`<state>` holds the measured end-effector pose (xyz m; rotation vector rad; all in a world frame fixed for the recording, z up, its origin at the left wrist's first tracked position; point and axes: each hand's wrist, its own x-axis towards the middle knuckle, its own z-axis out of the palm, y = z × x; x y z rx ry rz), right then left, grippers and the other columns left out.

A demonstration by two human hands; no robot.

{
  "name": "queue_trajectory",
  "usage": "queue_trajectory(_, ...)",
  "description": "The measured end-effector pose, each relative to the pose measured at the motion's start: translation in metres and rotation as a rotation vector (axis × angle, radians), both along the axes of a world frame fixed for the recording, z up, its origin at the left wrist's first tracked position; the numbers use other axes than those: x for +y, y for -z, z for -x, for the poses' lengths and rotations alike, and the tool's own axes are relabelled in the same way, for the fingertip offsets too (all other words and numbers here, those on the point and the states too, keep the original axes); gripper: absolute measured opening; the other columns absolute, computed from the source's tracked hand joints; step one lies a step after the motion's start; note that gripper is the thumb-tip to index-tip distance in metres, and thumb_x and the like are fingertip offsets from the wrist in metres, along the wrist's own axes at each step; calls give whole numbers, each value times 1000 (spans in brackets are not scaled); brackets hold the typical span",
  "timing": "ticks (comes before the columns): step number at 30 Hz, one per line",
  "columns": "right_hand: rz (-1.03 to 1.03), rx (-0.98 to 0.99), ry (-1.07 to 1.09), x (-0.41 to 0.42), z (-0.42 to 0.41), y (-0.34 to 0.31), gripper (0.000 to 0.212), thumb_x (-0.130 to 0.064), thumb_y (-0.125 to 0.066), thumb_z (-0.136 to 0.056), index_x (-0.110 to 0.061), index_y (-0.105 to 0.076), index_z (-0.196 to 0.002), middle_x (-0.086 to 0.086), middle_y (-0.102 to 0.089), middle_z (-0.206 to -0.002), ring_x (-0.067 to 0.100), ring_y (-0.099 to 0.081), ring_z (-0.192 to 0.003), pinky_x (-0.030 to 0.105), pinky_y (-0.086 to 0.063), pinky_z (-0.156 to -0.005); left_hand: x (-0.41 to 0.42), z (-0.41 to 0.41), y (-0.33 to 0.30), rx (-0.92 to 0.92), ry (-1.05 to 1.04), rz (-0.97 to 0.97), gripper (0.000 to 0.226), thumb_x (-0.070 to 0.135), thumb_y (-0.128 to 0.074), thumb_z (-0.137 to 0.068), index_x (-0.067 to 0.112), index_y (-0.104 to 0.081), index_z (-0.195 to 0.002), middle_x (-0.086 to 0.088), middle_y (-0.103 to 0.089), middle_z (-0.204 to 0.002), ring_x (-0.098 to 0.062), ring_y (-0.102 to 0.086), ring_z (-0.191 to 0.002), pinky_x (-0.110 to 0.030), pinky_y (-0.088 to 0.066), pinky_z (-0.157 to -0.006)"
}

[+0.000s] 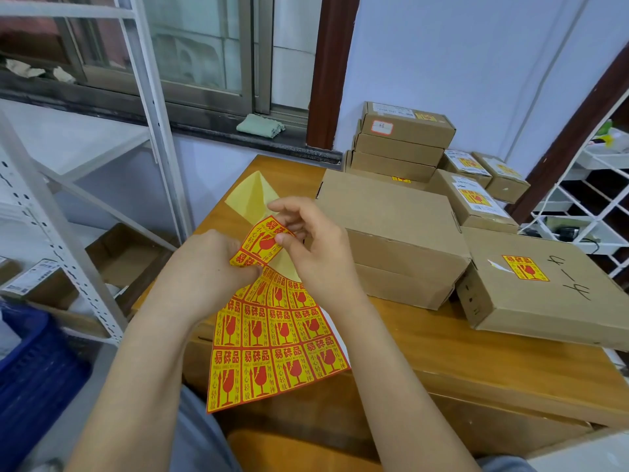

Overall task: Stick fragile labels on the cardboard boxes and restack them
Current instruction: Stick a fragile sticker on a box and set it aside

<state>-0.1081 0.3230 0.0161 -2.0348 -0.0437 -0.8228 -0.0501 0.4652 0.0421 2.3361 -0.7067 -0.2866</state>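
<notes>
Nearest the camera hangs the sheet of fragile labels [272,349], yellow with red print, drooping over the front edge of the wooden bench [476,342]. Just above it the left hand [207,264] holds the sheet's upper part, fingers curled under the backing, so its grip is closed on the sheet. The right hand [309,240] pinches the top edge of one label [263,241] between thumb and fingertips; that label curls up off the sheet, with bare yellow backing [253,195] showing behind it.

The step in hand looks like peeling a single label free. To do it well, the left hand should keep the backing taut while the right draws the label off slowly and at a low angle, holding only a corner so the glue stays clean and the label does not fold onto itself or drag its neighbour along.

Just right of the hands lies a large plain box [391,216] with no label visible on top, the likely target. Further right sits a box already labelled [531,287], marked in pen. Beyond, near the wall, smaller boxes [476,199] carry labels, and a stack of three boxes [401,141] stands at the back.
</notes>
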Motion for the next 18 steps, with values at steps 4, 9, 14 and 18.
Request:
queue_trajectory(4,-43,16,-23,-1,-2,-1,40,9,-58,-82,-20,-60,-109,-19,-56,-87,1,-55,-90,20,-46,-82,1,-1,1,-23,25,-17,26,32,-65,-86,10,-68,-72,-9,-68,-60,-23,-65,-55,-43,-52,-58)
queue_trajectory(9,-17,44,-65,-3,-2,-9,38,11,-55,-82,-17,-61,-107,-17,-57,-88,-1,-57,-88,20,-47,-81,1,-3,2,-87,49,-47,28,32,-64,-86,11,-66,-68,-8,-65,-59,-22,-63,-55,-38,-49,-55)
queue_trajectory(14,27,61,-67,-5,-2,-13,34,8,-57,-83,-14,-63,-109,-19,-57,-92,0,-56,-94,27,-49,-84,2,-5,6,-96,49,-37,28,31,-64,-87,10,-65,-69,-7,-66,-60,-22,-64,-55,-40,-50,-57)
queue_trajectory(18,43,61,-72,-7,1,-12,31,4,-58,-84,-16,-62,-108,-19,-57,-94,-4,-54,-94,21,-47,-83,4,-7,8,-68,62,-42,22,31,-64,-87,23,-65,-67,1,-66,-58,-11,-64,-54,-35,-51,-58)
